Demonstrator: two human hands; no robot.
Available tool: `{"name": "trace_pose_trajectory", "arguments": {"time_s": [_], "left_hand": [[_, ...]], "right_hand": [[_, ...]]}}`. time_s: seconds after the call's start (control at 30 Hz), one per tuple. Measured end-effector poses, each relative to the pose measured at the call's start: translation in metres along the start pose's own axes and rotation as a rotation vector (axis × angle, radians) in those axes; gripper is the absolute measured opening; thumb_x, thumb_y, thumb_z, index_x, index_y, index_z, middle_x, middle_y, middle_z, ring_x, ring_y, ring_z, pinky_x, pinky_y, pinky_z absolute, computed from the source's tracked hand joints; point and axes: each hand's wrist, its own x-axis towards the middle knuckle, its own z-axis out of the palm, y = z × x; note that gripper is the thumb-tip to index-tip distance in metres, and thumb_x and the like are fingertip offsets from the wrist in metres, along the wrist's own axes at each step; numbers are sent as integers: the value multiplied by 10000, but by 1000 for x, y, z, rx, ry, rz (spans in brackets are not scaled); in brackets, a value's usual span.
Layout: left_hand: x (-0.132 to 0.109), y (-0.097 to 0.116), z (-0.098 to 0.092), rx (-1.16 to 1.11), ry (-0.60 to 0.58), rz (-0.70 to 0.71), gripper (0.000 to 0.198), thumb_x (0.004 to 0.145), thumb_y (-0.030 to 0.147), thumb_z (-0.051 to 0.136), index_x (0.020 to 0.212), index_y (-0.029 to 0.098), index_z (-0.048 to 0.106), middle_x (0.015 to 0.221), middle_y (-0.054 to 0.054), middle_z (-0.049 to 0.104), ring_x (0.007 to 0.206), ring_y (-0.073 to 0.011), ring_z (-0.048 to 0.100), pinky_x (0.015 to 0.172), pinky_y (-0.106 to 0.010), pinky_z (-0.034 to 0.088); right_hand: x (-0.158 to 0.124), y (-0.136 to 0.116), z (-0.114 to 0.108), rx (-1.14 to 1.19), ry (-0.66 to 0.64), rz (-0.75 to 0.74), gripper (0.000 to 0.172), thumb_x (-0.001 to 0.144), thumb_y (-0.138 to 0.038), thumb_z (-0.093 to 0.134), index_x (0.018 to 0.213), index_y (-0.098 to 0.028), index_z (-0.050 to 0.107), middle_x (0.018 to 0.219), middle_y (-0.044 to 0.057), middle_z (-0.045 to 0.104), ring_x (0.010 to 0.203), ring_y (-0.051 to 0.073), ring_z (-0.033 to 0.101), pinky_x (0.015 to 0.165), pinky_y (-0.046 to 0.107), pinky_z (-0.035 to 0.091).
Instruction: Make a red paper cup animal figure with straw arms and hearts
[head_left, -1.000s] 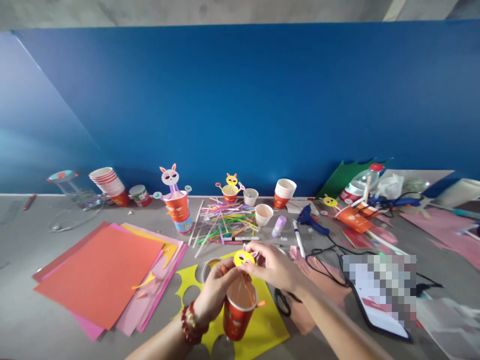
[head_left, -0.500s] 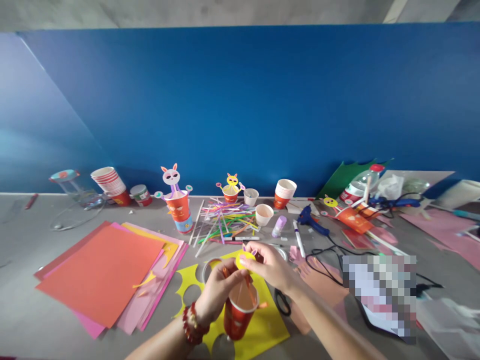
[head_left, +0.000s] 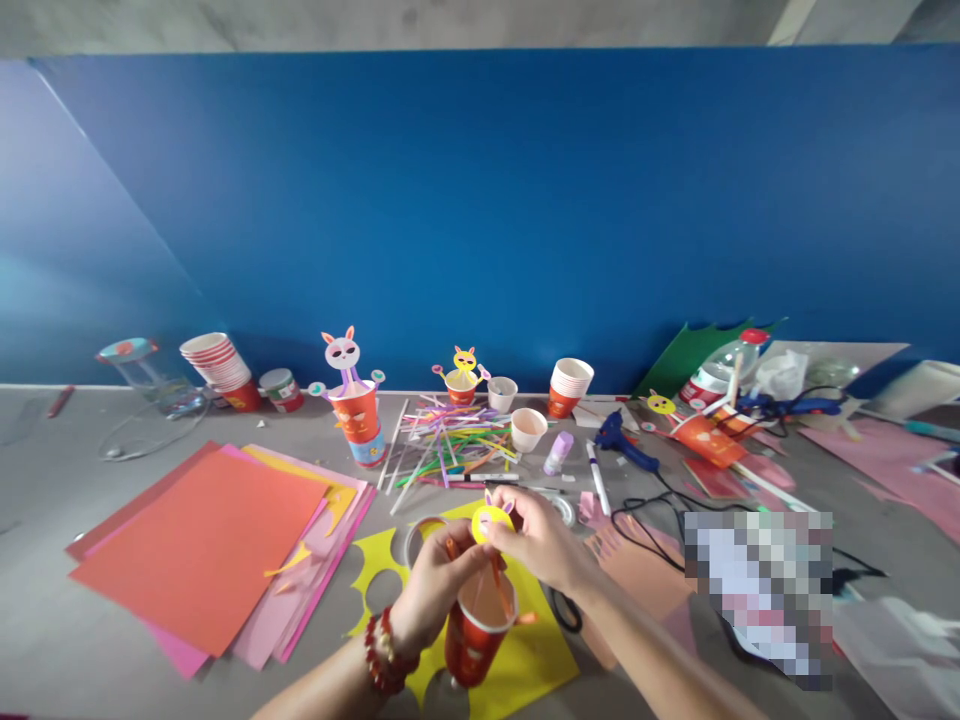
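My right hand [head_left: 544, 540] pinches a round yellow paper animal head [head_left: 487, 521] with small pointed ears, just above a red paper cup [head_left: 474, 645]. Close beside it, the fingers of my left hand [head_left: 431, 580] are closed on an orange straw [head_left: 498, 575] that rises from inside the cup. The straw's upper end meets the back of the head, partly hidden by my fingers. Another orange piece pokes out at the cup's right side. Under the cup lies a yellow sheet [head_left: 536, 655] with round holes cut in it.
Coloured paper sheets [head_left: 210, 540] are stacked at left. Behind my hands lie many loose straws [head_left: 465, 440], a glue stick [head_left: 559, 453], a marker [head_left: 598, 478] and a blue glue gun [head_left: 626, 442] with its cord. Finished cup animals [head_left: 356, 410] and stacked cups [head_left: 570, 385] line the wall.
The yellow head has tilted slightly, showing more of its front, as my right thumb slid a little lower. The cup has shifted slightly down and left. My left hand keeps its grip.
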Motion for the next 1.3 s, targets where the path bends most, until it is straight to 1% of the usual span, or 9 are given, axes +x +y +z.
{"name": "trace_pose_trajectory", "arguments": {"time_s": [0.17,0.3,0.53,0.7,0.87,1.0,1.17,1.23,1.3], "left_hand": [[0,-3,-2,-16,-12,-12,352,767,446,804,866,117,730,724,-54,717,618,-148,618,641,-248,458],[2,-6,-5,-32,-23,-8,361,772,463,798,835,116,721,709,-52,715,597,-139,614,626,-239,453],[0,-5,0,-38,-16,-27,412,696,488,848,836,118,730,699,-59,728,611,-155,640,641,-249,485],[0,-6,0,-50,-25,-26,414,692,488,851,842,121,731,701,-62,735,622,-164,656,656,-255,500],[-1,-4,-2,-37,-23,3,390,735,481,825,819,117,717,712,-67,736,622,-157,652,644,-242,490],[0,-4,0,-38,-7,-4,370,728,455,838,818,116,719,696,-63,737,614,-154,654,631,-237,500],[-1,-6,2,-53,-16,-28,333,727,411,846,817,117,718,673,-58,729,593,-152,652,623,-241,505],[-3,-5,-1,-114,-35,-53,291,761,378,822,846,119,718,725,-68,737,622,-157,660,642,-246,505],[-4,-2,-6,-182,-79,-60,274,809,366,777,939,131,719,879,-91,751,749,-187,691,736,-278,519]], "right_hand": [[0,1,2,-5,5,-23,143,811,-228,579,717,-214,473,672,-46,506,648,143,487,613,233,369],[-3,0,0,1,-31,26,145,811,-279,651,785,-208,527,716,-46,543,676,146,507,627,229,381],[-2,2,1,51,-55,29,151,821,-263,629,742,-197,520,686,-45,513,662,140,487,638,235,394],[-3,2,2,60,-45,17,135,808,-250,638,751,-200,526,681,-45,521,667,144,499,638,232,409],[-6,2,-1,74,-43,70,164,795,-291,694,884,-210,582,757,-38,599,686,149,539,623,223,408],[-7,8,3,123,-29,72,162,811,-305,678,786,-202,555,715,-38,550,670,147,510,624,233,401],[-6,12,10,299,-21,47,201,807,-265,673,735,-206,495,695,-49,492,668,139,490,642,235,406],[-6,12,8,356,-43,48,214,826,-282,672,746,-207,488,690,-54,478,648,130,481,617,228,399],[-5,13,4,414,-51,67,259,831,-339,696,757,-208,485,690,-58,472,626,123,480,590,220,398]]}}
